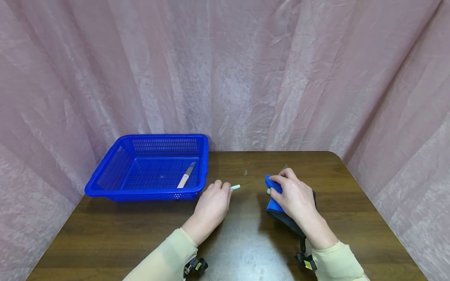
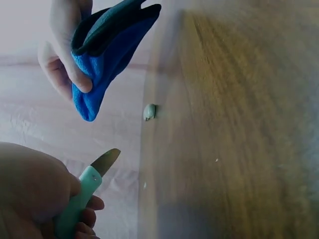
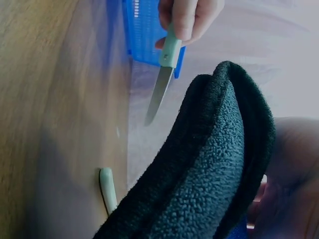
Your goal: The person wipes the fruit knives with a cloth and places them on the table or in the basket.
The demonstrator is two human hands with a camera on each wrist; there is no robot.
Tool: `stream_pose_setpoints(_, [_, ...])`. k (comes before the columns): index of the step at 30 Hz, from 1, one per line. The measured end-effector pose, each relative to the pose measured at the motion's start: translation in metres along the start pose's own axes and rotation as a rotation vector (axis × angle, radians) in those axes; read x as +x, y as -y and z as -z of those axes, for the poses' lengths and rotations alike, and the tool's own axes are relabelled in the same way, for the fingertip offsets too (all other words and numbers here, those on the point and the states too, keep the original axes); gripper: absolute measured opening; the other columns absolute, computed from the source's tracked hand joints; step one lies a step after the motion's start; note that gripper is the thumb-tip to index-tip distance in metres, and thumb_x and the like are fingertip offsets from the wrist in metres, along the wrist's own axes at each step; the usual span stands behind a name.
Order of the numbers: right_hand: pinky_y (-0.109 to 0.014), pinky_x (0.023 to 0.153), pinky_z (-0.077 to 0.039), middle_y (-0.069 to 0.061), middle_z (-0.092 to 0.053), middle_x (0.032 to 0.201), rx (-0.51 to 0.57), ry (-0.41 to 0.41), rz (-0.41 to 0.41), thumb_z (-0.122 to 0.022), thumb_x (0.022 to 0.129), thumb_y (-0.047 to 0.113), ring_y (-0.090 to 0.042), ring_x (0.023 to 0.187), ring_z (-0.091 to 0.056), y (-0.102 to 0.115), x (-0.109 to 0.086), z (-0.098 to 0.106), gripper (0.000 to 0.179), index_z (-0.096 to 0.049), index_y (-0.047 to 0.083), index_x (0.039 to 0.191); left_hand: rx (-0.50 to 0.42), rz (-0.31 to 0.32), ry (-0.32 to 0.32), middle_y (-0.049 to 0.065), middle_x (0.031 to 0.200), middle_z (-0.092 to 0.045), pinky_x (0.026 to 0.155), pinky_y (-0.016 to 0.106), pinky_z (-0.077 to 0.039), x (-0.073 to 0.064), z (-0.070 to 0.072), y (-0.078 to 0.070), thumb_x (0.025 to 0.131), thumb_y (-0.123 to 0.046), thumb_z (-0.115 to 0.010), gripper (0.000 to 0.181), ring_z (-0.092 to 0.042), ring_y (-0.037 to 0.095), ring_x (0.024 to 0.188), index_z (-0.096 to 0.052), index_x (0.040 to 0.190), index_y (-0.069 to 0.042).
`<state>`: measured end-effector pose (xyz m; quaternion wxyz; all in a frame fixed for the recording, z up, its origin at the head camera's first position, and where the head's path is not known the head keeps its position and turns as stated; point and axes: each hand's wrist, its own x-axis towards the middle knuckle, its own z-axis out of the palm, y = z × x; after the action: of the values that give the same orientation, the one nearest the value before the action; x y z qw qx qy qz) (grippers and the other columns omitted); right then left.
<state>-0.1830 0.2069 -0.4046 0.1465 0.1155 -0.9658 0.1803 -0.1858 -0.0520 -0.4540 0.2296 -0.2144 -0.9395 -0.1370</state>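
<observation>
My left hand (image 1: 213, 201) grips a small knife by its pale green handle (image 2: 77, 204), right of the basket. Its bare blade (image 3: 159, 94) shows in both wrist views. My right hand (image 1: 297, 195) pinches a folded blue cloth (image 1: 275, 206) with dark edging, held above the table. Another pale green handle (image 3: 107, 186) lies on the table near the cloth; the cloth and right hand hide most of it in the head view. A grey tip (image 1: 284, 167) shows just beyond the right hand's fingers.
A blue plastic basket (image 1: 145, 192) stands on the left of the wooden table (image 1: 246, 234). Inside it, towards the right, lies a knife (image 1: 186, 175) with a whitish handle. Pink curtains (image 1: 225, 78) hang behind the table and at both sides.
</observation>
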Motion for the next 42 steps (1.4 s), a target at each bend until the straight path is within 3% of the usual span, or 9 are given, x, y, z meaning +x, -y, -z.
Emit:
stream_pose_setpoints(10, [-0.048,0.063,-0.056,-0.010,-0.064,0.125,0.001,-0.022,0.021,-0.082,0.096,0.018,-0.028,0.073,-0.069,0.009,0.003,0.000,0.033,-0.082,0.016,0.129,-0.038,-0.017,-0.045,0.010,0.086,-0.056,0.061,0.043,-0.054,-0.009,0.008,0.002,0.102,-0.014,-0.080,0.016,-0.059,0.031,0.076,-0.067,0.101,-0.004])
stream_pose_setpoints(25, [-0.048,0.061,-0.057,-0.009,-0.065,0.124,0.013,-0.070,0.063,-0.082,0.096,0.017,-0.029,0.075,-0.069,0.024,0.001,0.004,0.034,-0.083,0.017,0.130,-0.073,-0.103,-0.112,0.008,0.089,-0.059,0.063,0.041,-0.055,-0.009,0.040,0.010,0.097,-0.011,-0.085,0.019,-0.061,0.028,0.074,-0.069,0.106,-0.004])
stream_pose_setpoints(35, [-0.049,0.066,-0.059,-0.008,-0.066,0.124,0.040,-0.089,0.098,-0.083,0.096,0.017,-0.029,0.082,-0.071,0.038,-0.001,0.010,0.035,-0.083,0.017,0.131,-0.068,-0.117,-0.109,0.006,0.094,-0.065,0.068,0.041,-0.056,-0.013,0.054,0.019,0.099,-0.013,-0.085,0.019,-0.064,0.029,0.082,-0.073,0.111,-0.005])
stream_pose_setpoints(42, [-0.048,0.067,-0.059,-0.006,-0.066,0.122,0.047,-0.117,0.141,-0.084,0.094,0.016,-0.028,0.081,-0.071,0.049,-0.003,0.013,0.034,-0.084,0.018,0.128,-0.080,-0.091,-0.109,0.007,0.100,-0.063,0.076,0.042,-0.054,-0.018,0.059,0.024,0.097,-0.012,-0.086,0.019,-0.061,0.031,0.087,-0.075,0.111,-0.006])
